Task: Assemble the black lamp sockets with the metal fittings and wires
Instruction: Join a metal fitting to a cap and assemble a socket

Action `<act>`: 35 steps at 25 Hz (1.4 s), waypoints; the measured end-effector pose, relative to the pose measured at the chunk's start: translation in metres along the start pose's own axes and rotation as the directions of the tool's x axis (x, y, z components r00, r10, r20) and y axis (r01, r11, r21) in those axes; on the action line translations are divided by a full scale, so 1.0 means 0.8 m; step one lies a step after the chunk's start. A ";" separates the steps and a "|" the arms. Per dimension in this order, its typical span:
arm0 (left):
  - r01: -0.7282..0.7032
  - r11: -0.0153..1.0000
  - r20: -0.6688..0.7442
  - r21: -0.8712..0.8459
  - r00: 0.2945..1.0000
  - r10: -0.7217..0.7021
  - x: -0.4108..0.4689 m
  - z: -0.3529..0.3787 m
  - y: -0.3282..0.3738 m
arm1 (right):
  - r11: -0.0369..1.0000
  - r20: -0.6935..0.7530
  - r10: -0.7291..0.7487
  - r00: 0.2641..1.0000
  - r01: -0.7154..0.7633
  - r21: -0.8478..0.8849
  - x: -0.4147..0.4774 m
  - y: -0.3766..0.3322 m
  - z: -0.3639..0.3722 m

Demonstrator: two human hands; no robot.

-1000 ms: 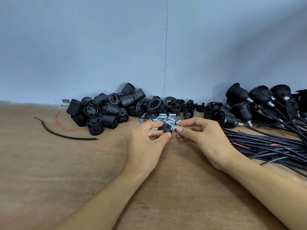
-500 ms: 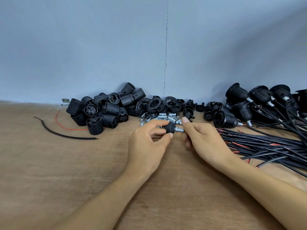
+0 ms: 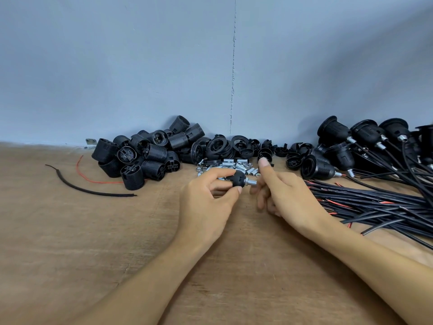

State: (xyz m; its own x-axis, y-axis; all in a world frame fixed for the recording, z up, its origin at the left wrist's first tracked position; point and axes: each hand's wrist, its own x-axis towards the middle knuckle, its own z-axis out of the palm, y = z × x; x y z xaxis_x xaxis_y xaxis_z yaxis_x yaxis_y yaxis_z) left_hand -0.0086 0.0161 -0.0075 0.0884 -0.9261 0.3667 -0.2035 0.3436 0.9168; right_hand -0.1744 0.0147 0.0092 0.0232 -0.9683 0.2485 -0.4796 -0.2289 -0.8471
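My left hand [image 3: 208,200] pinches a small black socket cap [image 3: 237,178] between thumb and fingers, with a threaded metal fitting [image 3: 250,182] sticking out of it to the right. My right hand [image 3: 283,191] hovers just right of the fitting, fingers spread, index finger raised, holding nothing. Loose metal fittings and nuts [image 3: 230,165] lie in a small heap just behind my hands. A pile of black threaded socket bodies [image 3: 145,156] sits at the back left, and black rings and caps [image 3: 234,146] lie at the back middle.
Assembled sockets with wires [image 3: 365,141] are stacked at the back right, their black and red wires [image 3: 375,202] fanning across the wooden table [image 3: 93,254]. A loose black wire piece [image 3: 89,190] and thin red wire [image 3: 93,180] lie left. A blue wall [image 3: 164,66] closes the back.
My right hand let go of the metal fitting and drew slightly right, its fingers spreading apart. The left hand kept its grip on the cap, now with the fitting sticking out.
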 end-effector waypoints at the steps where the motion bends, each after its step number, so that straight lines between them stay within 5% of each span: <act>1: 0.005 1.000 -0.007 -0.002 1.000 -0.005 0.000 0.000 0.000 | 1.000 0.018 -0.018 1.000 0.018 0.016 0.000 0.002 -0.001; 20: -0.005 1.000 -0.003 0.001 1.000 0.005 0.002 0.001 -0.005 | 0.996 0.015 -0.029 0.999 0.028 0.082 0.004 0.007 -0.003; 24: -0.014 1.000 -0.001 0.001 1.000 0.014 0.003 0.002 -0.006 | 0.987 -0.021 -0.122 0.992 0.119 -0.112 0.002 0.009 -0.003; 27: -0.024 1.000 0.008 0.010 1.000 0.024 0.003 0.001 -0.005 | 0.989 -0.080 -0.119 0.990 0.112 -0.096 0.003 0.007 -0.006; 30: -0.010 1.000 0.011 -0.006 1.000 0.010 0.001 0.000 -0.002 | 0.970 0.011 -0.152 0.988 0.151 -0.193 0.000 0.006 -0.004; 35: 0.024 1.000 0.012 0.008 1.000 -0.024 0.001 0.000 0.000 | 0.988 -0.072 -0.100 0.992 0.091 -0.121 -0.001 0.006 -0.001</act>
State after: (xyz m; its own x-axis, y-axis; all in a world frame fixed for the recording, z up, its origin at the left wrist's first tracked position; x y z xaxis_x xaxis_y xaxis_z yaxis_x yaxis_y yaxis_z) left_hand -0.0082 0.0153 -0.0071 0.0813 -0.9358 0.3430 -0.2095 0.3204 0.9238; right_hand -0.1773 0.0141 0.0050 0.0082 -0.9309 0.3653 -0.5784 -0.3024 -0.7576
